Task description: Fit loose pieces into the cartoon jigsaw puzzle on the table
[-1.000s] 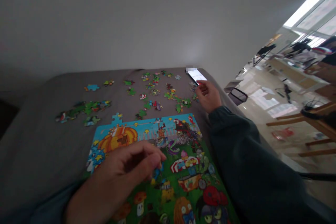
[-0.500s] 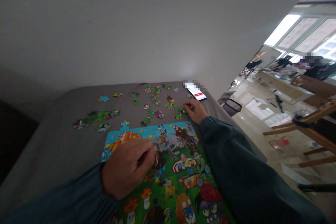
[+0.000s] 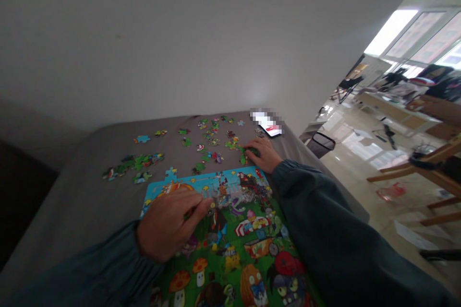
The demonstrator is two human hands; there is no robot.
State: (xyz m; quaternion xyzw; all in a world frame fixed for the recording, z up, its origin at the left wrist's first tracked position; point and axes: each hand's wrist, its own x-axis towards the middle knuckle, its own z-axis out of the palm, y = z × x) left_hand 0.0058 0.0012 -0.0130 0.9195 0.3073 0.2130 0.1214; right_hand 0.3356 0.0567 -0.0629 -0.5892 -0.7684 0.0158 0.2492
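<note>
A partly assembled cartoon jigsaw puzzle [image 3: 219, 268] lies in front of me, with a blue piece [image 3: 171, 173] sticking up from its top edge. My left hand [image 3: 173, 223] is over the puzzle's upper left part, fingers curled and thumb close to them; what they hold, if anything, is hidden. My right hand [image 3: 263, 153] is at the right end of the loose pieces. Its thumb and forefinger are apart, with a dark green puzzle piece [image 3: 254, 151] showing in the gap. Another green piece [image 3: 242, 157] lies just left of the fingertips.
Several loose pieces [image 3: 212, 135] are scattered behind the puzzle, and a joined cluster [image 3: 139, 162] lies to the left. A lit phone [image 3: 267, 124] rests at the back right of the grey cloth [image 3: 90, 192]. The wall [image 3: 180, 48] rises behind; a wooden chair [image 3: 414, 165] stands right.
My right hand has shifted left, further over the green pieces. My left hand stays over the puzzle, its thumb now a little straighter. The view has tilted slightly.
</note>
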